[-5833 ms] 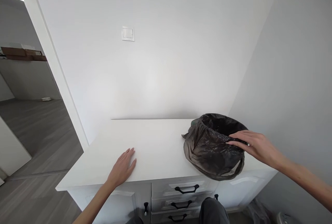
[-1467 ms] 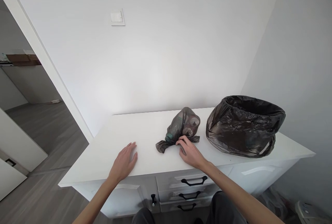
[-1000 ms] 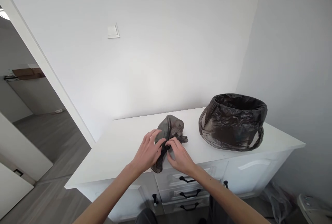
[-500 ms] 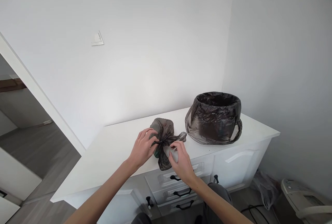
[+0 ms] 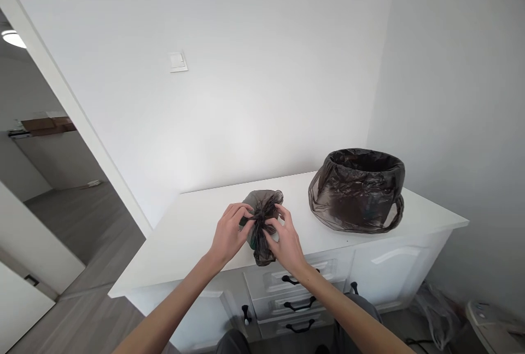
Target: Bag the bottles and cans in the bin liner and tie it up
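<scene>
L hand (image 5: 233,229) & R hand (image 5: 286,240), grip pinching sm. bag (image 5: 257,199); lg. open bag (image 5: 356,201) nearby to R, same cab. top (image 5: 197,233)

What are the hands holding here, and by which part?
A small dark plastic bag, by its gathered middle: the fingertips of the left hand grip one side, those of the right hand the other.

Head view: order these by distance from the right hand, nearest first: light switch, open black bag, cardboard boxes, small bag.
1. Small bag, touching the right hand.
2. Open black bag, to the right.
3. Light switch, upper left.
4. Cardboard boxes, far left, farthest back.
</scene>
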`<control>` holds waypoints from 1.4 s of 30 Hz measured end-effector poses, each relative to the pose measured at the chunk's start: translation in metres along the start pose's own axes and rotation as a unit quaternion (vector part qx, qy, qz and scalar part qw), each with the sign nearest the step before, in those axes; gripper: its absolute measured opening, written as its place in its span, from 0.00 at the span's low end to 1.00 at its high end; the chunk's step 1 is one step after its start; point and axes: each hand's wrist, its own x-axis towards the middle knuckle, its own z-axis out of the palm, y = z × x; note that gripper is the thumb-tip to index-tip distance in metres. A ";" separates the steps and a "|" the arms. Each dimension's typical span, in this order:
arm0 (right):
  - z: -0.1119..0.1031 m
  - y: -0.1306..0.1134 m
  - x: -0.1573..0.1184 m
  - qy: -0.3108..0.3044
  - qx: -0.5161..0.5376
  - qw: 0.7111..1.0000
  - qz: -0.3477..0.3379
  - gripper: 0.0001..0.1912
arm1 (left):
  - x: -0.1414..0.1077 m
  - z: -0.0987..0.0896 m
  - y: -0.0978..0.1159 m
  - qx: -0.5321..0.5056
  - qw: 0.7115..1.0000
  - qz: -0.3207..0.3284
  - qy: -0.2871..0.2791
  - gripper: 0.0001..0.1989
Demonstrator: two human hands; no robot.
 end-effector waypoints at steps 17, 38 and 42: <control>-0.027 0.044 -0.040 -0.015 -0.110 0.994 -0.016 0.07 | -0.029 -0.012 -0.077 -0.051 0.950 -0.287 0.114 0.10; 0.001 -0.003 -0.026 -0.094 -0.177 0.976 -0.081 0.08 | -0.046 0.006 -0.049 0.097 0.995 0.012 -0.006 0.08; -0.010 -0.002 -0.025 -0.097 -0.128 0.981 -0.107 0.05 | -0.051 -0.005 -0.063 0.026 0.995 -0.091 0.043 0.09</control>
